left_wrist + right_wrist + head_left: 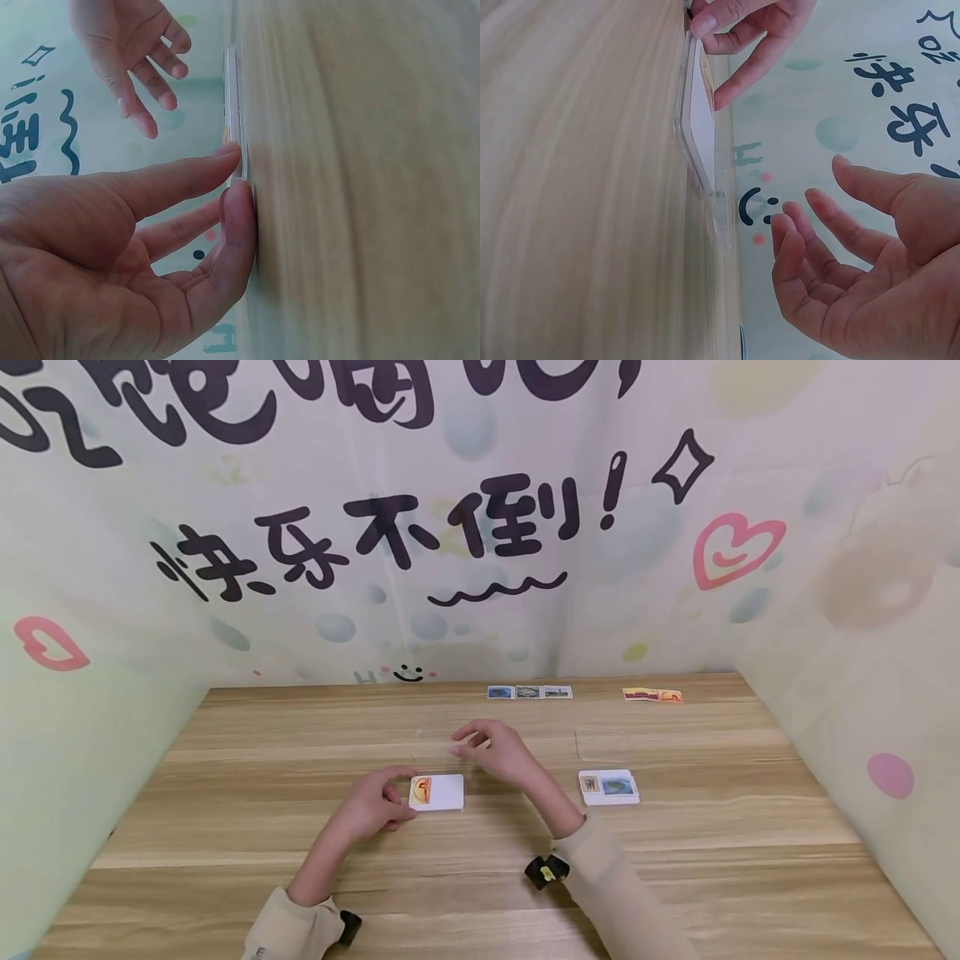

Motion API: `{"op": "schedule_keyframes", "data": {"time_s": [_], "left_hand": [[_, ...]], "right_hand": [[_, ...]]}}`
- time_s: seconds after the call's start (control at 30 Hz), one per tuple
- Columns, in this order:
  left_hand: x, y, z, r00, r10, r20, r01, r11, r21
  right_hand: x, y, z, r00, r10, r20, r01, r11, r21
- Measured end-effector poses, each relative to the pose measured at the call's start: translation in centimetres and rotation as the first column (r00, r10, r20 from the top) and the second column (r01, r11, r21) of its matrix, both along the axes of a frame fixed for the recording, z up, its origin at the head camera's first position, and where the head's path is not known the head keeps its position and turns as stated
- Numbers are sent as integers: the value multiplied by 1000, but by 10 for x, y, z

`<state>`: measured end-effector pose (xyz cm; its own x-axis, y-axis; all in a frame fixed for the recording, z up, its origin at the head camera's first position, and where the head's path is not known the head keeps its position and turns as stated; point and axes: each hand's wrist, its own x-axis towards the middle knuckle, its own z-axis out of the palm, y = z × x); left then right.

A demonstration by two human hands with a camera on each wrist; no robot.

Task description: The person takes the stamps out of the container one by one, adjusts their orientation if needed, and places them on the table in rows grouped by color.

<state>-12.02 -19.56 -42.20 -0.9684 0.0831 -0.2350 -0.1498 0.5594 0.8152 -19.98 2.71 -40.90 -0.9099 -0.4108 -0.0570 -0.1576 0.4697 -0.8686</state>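
My left hand [371, 802] grips the left end of a flat clear case with a white card [448, 792] in it, lying on the table. An orange and yellow stamp [421, 791] sits at the card's left end, beside the fingers. In the left wrist view, the thumb and a finger meet the case's thin edge. My right hand [497, 752] hovers behind and right of this card, fingers spread and loosely bent, holding nothing. Close to its fingertips is a thin clear plastic cover [429, 746], only faintly visible.
To the right lies a second white card [609, 799] bearing a brown stamp [590, 785] and a blue one [618, 787], with another clear cover [600, 746] behind it. Along the back edge are three bluish stamps [529, 692] and two orange-red ones [652, 695], before a printed cloth wall [480, 635].
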Motion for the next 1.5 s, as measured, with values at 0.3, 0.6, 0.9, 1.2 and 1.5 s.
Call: {"op": "schedule_keyframes", "data": {"time_s": [0.3, 0.6, 0.9, 1.2, 1.5], "left_hand": [[-1, 0, 0, 1000, -8, 0, 8, 1000, -1], [-1, 0, -1, 1000, -6, 5, 6, 1000, -4], [-1, 0, -1, 1000, -13, -5, 13, 1000, -8], [-2, -1, 0, 1000, -23, 0, 23, 1000, -3], [-2, -1, 0, 1000, -25, 6, 25, 1000, -3]], "right_hand": [[1, -3, 0, 1000, 12, 7, -12, 1000, 1], [4, -6, -1, 1000, 14, 25, -14, 1000, -6], [6, -9, -1, 999, 13, 46, -13, 1000, -13], [9, -11, 0, 999, 22, 48, -21, 999, -27], [11, -13, 1, 998, 16, 54, -15, 999, -31]]}}
